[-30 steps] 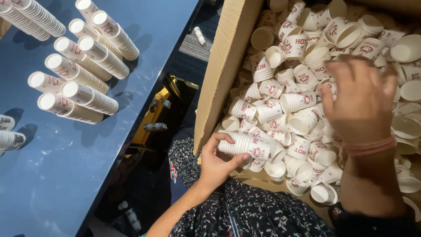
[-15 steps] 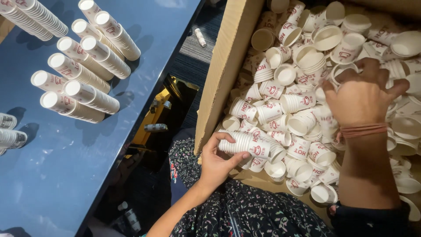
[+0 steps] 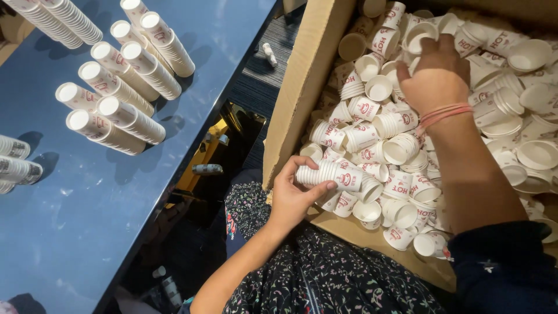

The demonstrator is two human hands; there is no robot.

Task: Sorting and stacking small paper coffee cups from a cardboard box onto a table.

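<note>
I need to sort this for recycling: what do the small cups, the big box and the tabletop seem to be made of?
Cups in the left hand: likely paper, matte white, rolled rims.
Box: corrugated cardboard, brown, raw edge.
Tabletop: smooth glossy blue, perhaps laminate; it reflects light.

Right hand [image 3: 437,75]: shifted from the right side of the cardboard box [image 3: 302,99] toward its far middle over the last second; the fingers, first spread flat above the loose paper cups [image 3: 401,151], are now curled down among them, fingertips hidden between cups. Cups once covered by the palm are now exposed nearer than the fingers. Pink wristband [image 3: 444,113]: carried along with the wrist.
</note>
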